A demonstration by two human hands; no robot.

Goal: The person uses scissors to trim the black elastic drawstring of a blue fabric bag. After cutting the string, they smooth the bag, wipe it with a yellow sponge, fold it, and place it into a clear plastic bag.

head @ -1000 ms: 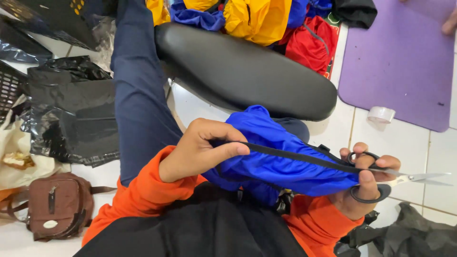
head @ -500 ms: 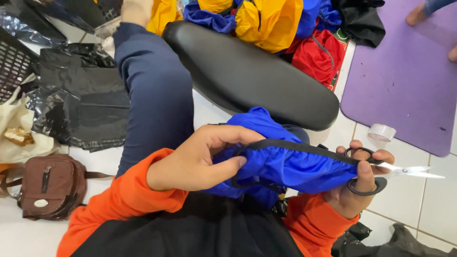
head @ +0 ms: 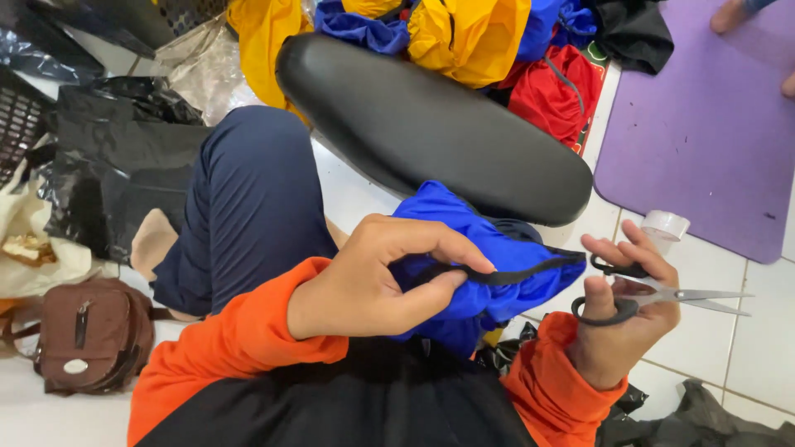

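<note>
Left hand [head: 364,285] pinched on blue cloth [head: 489,257] black trim [head: 505,275]; right hand [head: 621,310] fingers through scissors [head: 654,295], blades nearly closed.

Free room: bare white tile floor [head: 749,348] at right, near the scissors [head: 662,295]; a narrow tile strip between the black cushion [head: 431,124] and the raised knee [head: 252,199].

Obstacles: the cushion lies just beyond the blue garment [head: 476,257], blocking the far side. A small white cup [head: 665,227] stands just beside the right hand [head: 621,319], at the edge of the purple mat [head: 704,124]. Far: heaped yellow, blue and red cloth [head: 472,37]. Left: black plastic bags [head: 116,157] and a brown pouch [head: 87,335]. Near right: dark crumpled cloth [head: 704,418].
</note>
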